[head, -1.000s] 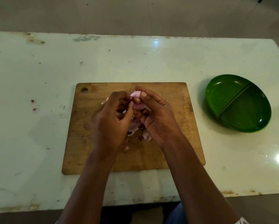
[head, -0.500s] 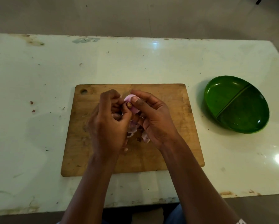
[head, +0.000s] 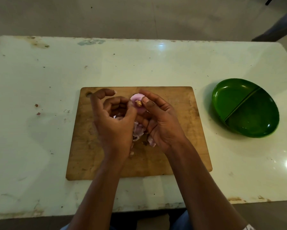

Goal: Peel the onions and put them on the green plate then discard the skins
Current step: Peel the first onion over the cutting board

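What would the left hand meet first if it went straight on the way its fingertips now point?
Probably the onion pinched in the right hand: the left hand curls toward it, almost touching; depth is unclear.

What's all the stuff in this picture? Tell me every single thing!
table: 1, pale whitish-green, under everything
chopping board: 1, brown wood, middle of the table
onion: 1, pinkish-purple, over the board, between both hands
onion skins: small pile, pale purple, on the board beneath the hands
green plate: 1, green, two sections with nothing in them, on the table right of the board
little scraps: 2, reddish, on the table left of the board
left hand: 1, fingers curled, thumb against the onion
right hand: 1, holds the onion, thumb by its brown end
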The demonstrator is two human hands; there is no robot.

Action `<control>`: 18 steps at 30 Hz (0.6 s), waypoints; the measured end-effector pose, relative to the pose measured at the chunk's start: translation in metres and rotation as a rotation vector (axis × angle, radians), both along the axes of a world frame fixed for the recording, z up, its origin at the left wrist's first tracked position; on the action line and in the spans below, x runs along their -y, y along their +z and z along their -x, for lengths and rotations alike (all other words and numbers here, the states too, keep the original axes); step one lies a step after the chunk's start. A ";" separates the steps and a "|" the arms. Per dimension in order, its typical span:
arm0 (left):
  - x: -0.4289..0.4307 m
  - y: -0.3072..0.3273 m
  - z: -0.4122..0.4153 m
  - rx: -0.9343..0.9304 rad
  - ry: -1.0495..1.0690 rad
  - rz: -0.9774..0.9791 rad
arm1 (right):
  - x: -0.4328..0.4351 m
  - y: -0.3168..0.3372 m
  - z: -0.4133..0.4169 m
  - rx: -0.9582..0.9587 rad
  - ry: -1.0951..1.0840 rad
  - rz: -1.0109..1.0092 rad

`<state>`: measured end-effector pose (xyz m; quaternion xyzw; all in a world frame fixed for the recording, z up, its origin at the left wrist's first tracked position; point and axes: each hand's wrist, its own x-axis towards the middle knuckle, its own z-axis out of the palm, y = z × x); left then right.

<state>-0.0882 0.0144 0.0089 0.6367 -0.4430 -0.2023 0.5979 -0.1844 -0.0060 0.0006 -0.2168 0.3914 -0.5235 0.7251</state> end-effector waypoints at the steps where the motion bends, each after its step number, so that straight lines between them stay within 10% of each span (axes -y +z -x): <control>1: 0.001 0.000 0.000 0.006 -0.021 0.010 | 0.000 0.000 0.001 -0.010 -0.006 0.001; 11: -0.003 -0.013 -0.006 0.535 -0.072 0.058 | -0.001 0.002 0.002 -0.034 0.002 0.002; 18: -0.002 -0.007 -0.002 0.191 0.023 -0.027 | -0.003 -0.002 -0.003 -0.044 0.030 -0.010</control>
